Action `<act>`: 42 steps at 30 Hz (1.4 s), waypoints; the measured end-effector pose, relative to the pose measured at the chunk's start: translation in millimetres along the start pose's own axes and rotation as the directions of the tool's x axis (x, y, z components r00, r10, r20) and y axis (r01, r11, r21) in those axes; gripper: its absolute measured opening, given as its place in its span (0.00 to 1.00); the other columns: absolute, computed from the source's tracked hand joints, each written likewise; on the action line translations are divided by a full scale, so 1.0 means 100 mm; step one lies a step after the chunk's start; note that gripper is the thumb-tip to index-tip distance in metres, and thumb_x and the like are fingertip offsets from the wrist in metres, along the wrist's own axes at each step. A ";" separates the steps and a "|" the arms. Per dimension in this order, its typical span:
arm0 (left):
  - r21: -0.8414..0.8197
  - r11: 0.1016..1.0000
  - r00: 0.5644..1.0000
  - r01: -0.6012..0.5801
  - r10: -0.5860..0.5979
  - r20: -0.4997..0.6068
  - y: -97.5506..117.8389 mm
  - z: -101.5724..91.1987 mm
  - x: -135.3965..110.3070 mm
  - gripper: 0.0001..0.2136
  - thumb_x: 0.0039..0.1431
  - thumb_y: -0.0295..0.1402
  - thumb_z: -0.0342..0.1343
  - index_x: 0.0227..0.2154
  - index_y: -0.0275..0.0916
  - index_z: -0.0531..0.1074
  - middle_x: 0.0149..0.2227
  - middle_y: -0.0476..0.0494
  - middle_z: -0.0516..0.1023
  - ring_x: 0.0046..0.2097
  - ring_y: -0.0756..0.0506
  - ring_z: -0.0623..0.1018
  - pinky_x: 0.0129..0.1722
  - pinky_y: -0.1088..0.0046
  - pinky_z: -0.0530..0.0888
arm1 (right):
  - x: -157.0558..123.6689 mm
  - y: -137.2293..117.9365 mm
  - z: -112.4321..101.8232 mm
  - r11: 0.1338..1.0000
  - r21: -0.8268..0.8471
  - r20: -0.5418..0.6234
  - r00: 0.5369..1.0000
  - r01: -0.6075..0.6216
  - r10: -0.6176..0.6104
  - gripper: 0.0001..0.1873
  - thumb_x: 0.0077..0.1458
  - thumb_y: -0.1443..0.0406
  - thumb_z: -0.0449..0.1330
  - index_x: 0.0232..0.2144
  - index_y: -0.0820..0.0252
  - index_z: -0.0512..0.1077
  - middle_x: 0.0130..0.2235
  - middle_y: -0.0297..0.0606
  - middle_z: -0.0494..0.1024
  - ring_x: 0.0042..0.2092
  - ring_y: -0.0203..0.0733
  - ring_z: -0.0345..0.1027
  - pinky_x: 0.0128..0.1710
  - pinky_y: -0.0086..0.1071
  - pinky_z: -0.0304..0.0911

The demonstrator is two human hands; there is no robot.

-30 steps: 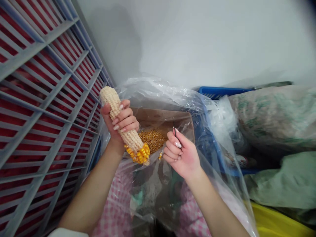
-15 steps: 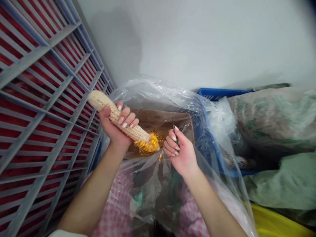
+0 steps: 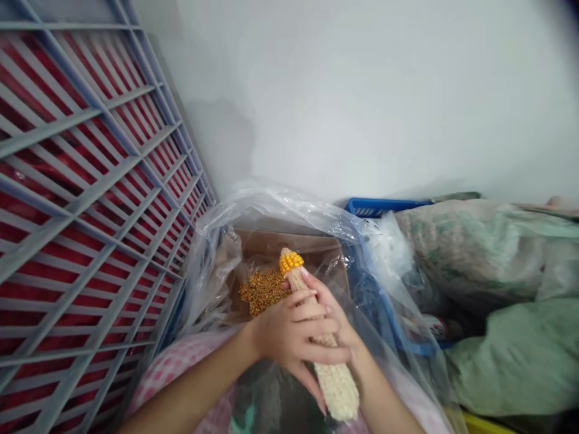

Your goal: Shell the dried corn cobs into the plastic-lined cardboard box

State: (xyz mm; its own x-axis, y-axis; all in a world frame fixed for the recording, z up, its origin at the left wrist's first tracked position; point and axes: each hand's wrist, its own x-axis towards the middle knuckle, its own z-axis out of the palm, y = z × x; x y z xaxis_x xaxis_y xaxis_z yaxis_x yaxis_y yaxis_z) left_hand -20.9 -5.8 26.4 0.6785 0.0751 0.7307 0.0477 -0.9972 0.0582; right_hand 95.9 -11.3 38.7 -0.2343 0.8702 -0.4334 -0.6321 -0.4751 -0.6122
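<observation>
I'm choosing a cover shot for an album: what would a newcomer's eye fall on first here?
Most likely the pale, mostly bare corncob at lower centre, held by the left hand and right hand, with bright yellow kernels ringing its far end. Next, perhaps, the heap of loose kernels in the brown box just beyond. The tall slatted plastic crate, red showing through, dominates the picture's left side.

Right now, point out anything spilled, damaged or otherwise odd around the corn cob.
Nothing clearly stands out. The corn cob, visibly bare except near its tip, is held between the left hand and right hand; the loose kernels lie in one heap, surrounded by rumpled clear plastic.
</observation>
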 end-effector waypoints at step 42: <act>-0.564 -0.399 -0.014 0.723 -0.824 0.566 0.04 0.23 0.14 0.20 0.49 0.47 0.53 0.40 0.38 0.62 0.18 0.57 0.60 0.15 0.55 0.63 0.14 0.77 0.65 | 0.28 -0.16 -0.17 0.938 -0.272 -0.172 0.948 0.215 -0.267 0.21 0.41 0.50 0.60 0.33 0.59 0.70 0.24 0.31 0.72 0.23 0.32 0.62 0.23 0.25 0.56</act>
State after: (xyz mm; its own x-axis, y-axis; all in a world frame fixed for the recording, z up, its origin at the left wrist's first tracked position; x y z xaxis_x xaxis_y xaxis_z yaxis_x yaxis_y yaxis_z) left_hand 5.7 -9.2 21.4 0.3665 0.8182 -0.4429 0.0579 0.4550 0.8886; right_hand 111.9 18.3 25.5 0.0733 0.9297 -0.3610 -0.4424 -0.2941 -0.8472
